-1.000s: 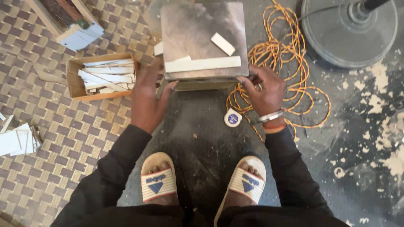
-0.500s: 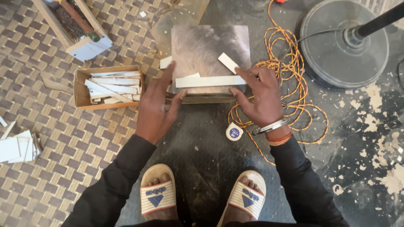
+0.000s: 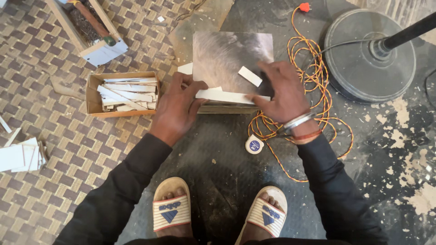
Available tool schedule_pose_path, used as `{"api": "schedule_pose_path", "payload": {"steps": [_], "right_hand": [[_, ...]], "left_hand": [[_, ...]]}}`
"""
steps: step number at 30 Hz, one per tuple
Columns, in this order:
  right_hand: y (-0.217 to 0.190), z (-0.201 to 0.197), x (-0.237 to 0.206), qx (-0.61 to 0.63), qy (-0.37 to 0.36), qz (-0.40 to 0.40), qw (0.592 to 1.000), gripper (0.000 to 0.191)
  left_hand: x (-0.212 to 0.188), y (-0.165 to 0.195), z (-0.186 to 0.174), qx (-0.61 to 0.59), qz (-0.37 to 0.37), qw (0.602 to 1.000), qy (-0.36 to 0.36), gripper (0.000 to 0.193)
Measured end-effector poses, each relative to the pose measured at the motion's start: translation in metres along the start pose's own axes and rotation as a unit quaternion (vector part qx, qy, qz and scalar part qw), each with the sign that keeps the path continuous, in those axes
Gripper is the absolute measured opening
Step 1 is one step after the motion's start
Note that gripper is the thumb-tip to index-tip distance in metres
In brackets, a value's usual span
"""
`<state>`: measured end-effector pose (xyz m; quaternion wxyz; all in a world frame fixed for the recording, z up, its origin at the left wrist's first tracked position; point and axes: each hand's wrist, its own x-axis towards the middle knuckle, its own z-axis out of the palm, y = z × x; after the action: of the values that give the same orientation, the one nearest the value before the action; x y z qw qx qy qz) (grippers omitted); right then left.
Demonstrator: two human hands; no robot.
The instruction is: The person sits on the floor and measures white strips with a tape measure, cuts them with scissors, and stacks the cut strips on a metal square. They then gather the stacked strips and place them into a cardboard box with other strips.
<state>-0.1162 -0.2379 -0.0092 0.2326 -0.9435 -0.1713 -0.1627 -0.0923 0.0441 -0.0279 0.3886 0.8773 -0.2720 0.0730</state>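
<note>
Taking the grey metal plate on the floor as the landmark: far to its left, a few pale offcut sheets lay on the checkered mat, and closer on the left sat an open cardboard box filled with loose white strips. At the plate's near left corner the left hand was curled around one end of a long white strip, thumb on top and fingers under. That strip lay flat along the plate's near edge. A shorter white piece rested at an angle on the plate just beyond it. At the plate's near right, the right hand pressed down with spread fingertips on the strip's other end, not closed around it. Further right of the plate lay a tangle of orange cord and a round stand base.

The step looked like squaring the strip against the plate's edge; the next move probably needed steady, even pressure from both ends.
</note>
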Motion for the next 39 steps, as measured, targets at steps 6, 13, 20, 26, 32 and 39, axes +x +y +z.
{"api": "schedule_pose_path", "payload": {"steps": [6,13,20,26,32,39], "right_hand": [[0.004,-0.006,0.0,0.026,-0.06,-0.009,0.998,0.059],[0.014,-0.006,-0.018,0.051,-0.048,-0.024,0.997,0.041],[0.014,-0.005,-0.024,0.081,-0.026,-0.029,0.996,0.047],[0.016,-0.004,-0.029,0.077,-0.016,-0.021,0.997,0.048],[0.016,-0.003,-0.029,0.088,0.002,-0.005,0.996,0.056],[0.019,-0.003,-0.036,0.061,0.019,-0.003,0.998,0.041]], "left_hand": [[-0.004,-0.005,0.001,-0.011,0.006,1.0,0.006,0.028],[-0.006,-0.008,-0.001,-0.058,0.009,0.998,0.018,0.028],[-0.011,-0.006,0.005,-0.064,0.028,0.996,0.061,0.025],[-0.011,-0.012,0.007,-0.099,0.0,0.994,0.045,0.023],[-0.008,-0.008,0.005,-0.098,-0.01,0.995,0.03,0.022],[-0.008,-0.004,0.006,-0.032,0.023,0.999,0.027,0.028]]}}
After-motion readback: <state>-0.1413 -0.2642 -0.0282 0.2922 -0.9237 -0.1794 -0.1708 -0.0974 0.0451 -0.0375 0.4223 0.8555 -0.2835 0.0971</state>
